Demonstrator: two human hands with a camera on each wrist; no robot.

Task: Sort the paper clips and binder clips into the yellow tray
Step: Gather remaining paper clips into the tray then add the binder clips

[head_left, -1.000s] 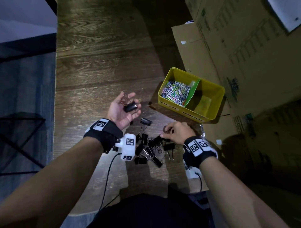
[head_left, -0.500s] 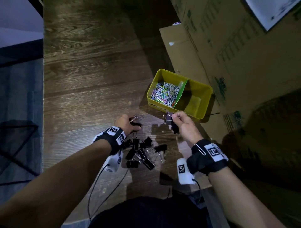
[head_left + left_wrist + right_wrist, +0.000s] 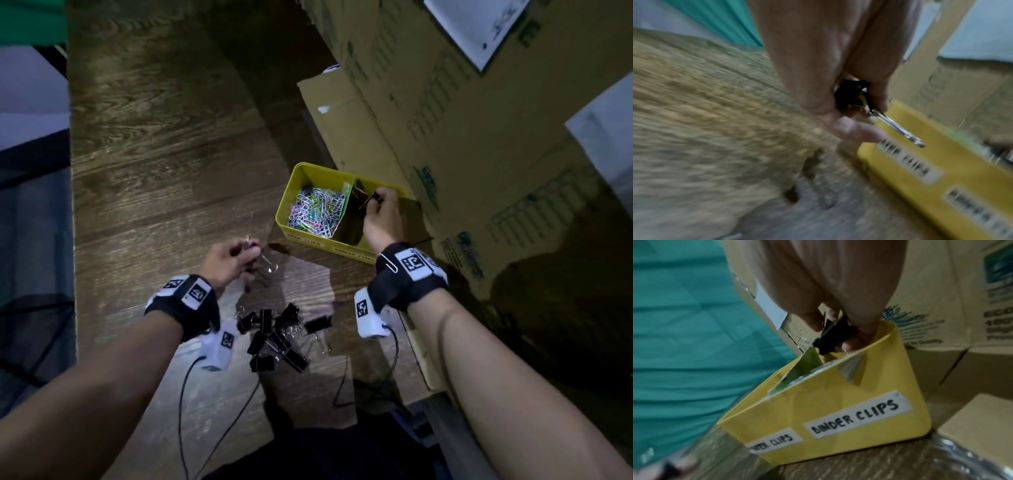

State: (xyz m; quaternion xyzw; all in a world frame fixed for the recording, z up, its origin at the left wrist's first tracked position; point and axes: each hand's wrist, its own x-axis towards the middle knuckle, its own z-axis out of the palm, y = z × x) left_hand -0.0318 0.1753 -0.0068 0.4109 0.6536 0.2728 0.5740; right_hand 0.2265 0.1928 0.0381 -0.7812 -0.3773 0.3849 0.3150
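A yellow tray [image 3: 291, 192] [image 3: 838, 410] [image 3: 962, 170] stands on the wooden table, split by a green divider [image 3: 346, 205] [image 3: 805, 368]. Coloured paper clips [image 3: 315, 212] fill its left half. My right hand [image 3: 380, 216] [image 3: 838, 331] pinches a black binder clip [image 3: 371, 198] [image 3: 831, 339] over the right half, labelled BINDER CLIPS. My left hand [image 3: 236, 257] [image 3: 857, 104] grips another black binder clip [image 3: 851, 95] left of the tray, its wire handle [image 3: 898, 129] sticking out. A pile of several black binder clips [image 3: 277, 337] lies between my wrists.
Large cardboard boxes [image 3: 462, 154] [image 3: 962, 305] stand right behind and beside the tray. The table's left edge [image 3: 70, 240] drops to a dark floor. Cables [image 3: 191, 394] trail from the wrist cameras across the near table.
My right hand carried its binder clip from in front of the tray to above the right compartment. My left hand closed round its clip and drifted right toward the tray.
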